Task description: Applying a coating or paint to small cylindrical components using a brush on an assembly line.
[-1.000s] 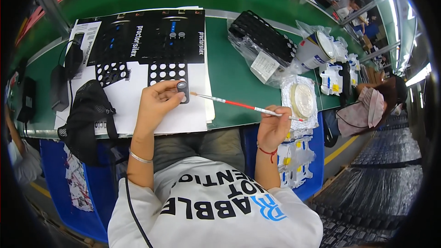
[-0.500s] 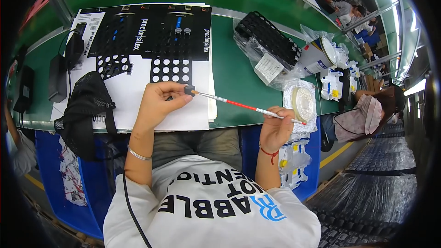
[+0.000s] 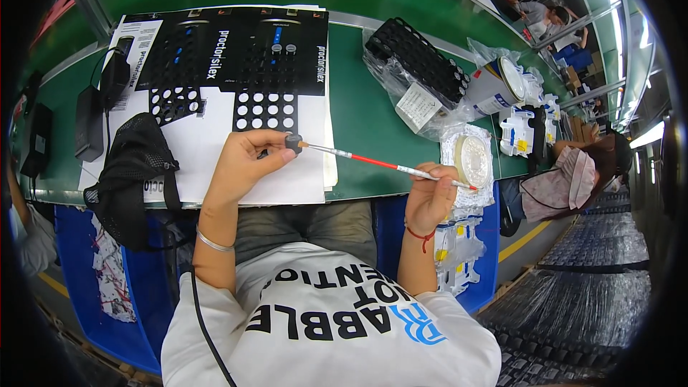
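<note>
My left hand [image 3: 242, 165] pinches a small dark knob-like part [image 3: 292, 142] between thumb and fingertips, above the white sheet. In my right hand [image 3: 431, 201] is a thin paintbrush [image 3: 374, 163] with a red and white handle. The brush points left, and its tan tip meets the right side of the part; the exact contact is too small to make out. Just beyond my right hand, a round shallow dish [image 3: 474, 160] with pale contents sits on a crumpled white wrapping. Black perforated trays [image 3: 264, 110] with round white spots lie past my left hand.
Right of centre stand a black rack [image 3: 416, 61] in clear plastic and a tilted metal can [image 3: 500, 86]. On the left are a black mesh cap [image 3: 140, 161] and black adapter boxes [image 3: 89, 123]. Blue bins [image 3: 147, 279] sit below the table edge. Other people work at the right.
My left hand and the dark part have shifted very slightly left, and the brush has followed. Both grips stay the same.
</note>
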`<state>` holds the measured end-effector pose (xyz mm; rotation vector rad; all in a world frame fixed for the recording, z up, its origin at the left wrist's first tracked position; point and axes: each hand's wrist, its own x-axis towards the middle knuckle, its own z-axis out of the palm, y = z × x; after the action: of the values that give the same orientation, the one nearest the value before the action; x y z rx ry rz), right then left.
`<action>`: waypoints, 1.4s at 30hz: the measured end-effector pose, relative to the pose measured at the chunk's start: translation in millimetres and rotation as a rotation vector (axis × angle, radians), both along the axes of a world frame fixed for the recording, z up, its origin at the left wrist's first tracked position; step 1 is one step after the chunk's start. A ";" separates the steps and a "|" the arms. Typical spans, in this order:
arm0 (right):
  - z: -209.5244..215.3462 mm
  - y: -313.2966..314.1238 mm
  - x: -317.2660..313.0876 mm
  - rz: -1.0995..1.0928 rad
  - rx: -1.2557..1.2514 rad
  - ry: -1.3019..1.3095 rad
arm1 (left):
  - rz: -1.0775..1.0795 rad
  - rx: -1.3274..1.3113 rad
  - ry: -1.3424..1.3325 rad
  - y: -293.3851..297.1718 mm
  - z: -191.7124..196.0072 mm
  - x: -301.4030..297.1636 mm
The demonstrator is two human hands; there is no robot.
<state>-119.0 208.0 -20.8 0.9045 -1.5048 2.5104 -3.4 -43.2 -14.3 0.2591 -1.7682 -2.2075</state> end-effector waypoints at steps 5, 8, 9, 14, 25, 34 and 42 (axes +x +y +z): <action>-0.2 0.1 0.8 -0.006 -0.003 -0.005 | -0.031 -0.018 -0.030 0.5 2.1 0.8; -1.7 0.6 1.1 -0.021 -0.002 -0.007 | -0.033 -0.013 -0.047 1.5 4.3 0.9; -1.7 1.0 1.6 -0.040 -0.005 -0.011 | -0.033 -0.014 -0.047 0.9 2.5 0.9; -3.6 5.0 -3.6 -0.121 -0.015 -0.037 | 0.019 0.044 -0.014 -2.5 -4.9 -0.3; -24.2 15.3 -18.9 -0.249 -0.179 -0.173 | 0.642 -0.836 -0.094 -86.8 12.6 -78.6; -27.2 17.3 -21.2 -0.273 -0.190 -0.189 | 0.666 -1.176 -0.445 -92.1 -9.2 -92.3; -26.0 16.0 -21.3 -0.287 -0.181 -0.196 | 0.654 -1.155 -0.556 -90.5 -7.8 -93.4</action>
<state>-140.3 224.1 -46.9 0.3954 -1.3156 2.5234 -96.8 -133.8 -22.1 1.0119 -2.4173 -0.5060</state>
